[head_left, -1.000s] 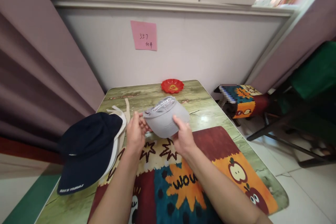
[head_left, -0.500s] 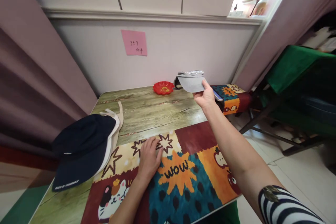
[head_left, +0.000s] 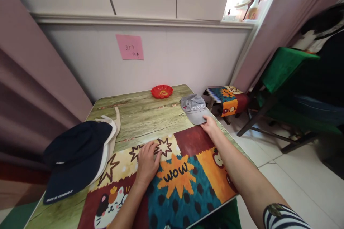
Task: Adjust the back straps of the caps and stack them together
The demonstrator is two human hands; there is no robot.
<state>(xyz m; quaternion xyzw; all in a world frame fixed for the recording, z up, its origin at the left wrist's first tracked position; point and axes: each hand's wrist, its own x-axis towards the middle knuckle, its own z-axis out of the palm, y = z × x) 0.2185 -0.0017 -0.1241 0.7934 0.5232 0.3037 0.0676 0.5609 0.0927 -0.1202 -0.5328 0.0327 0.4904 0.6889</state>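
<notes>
A grey cap (head_left: 194, 107) with white lettering is at the table's right edge, its brim toward me. My right hand (head_left: 209, 125) pinches the brim's front edge between thumb and fingers. Lying on the colourful mat (head_left: 188, 200), my left hand (head_left: 147, 161) has its fingers lightly spread and holds nothing. At the left of the table rests a stack of caps, a dark navy cap (head_left: 77, 157) on top, with white and beige ones (head_left: 114, 132) showing beneath.
A red scalloped dish (head_left: 161, 92) sits on the wooden table (head_left: 139, 114) at the back. Beyond the right edge are a patterned stool (head_left: 228, 100) and a chair with green cloth (head_left: 285, 64). A pink note (head_left: 130, 47) is on the wall.
My right hand has brought the grey cap down from above the table's back right, and its crown and lettering now show. The view has shifted slightly; my left hand stays on the mat.
</notes>
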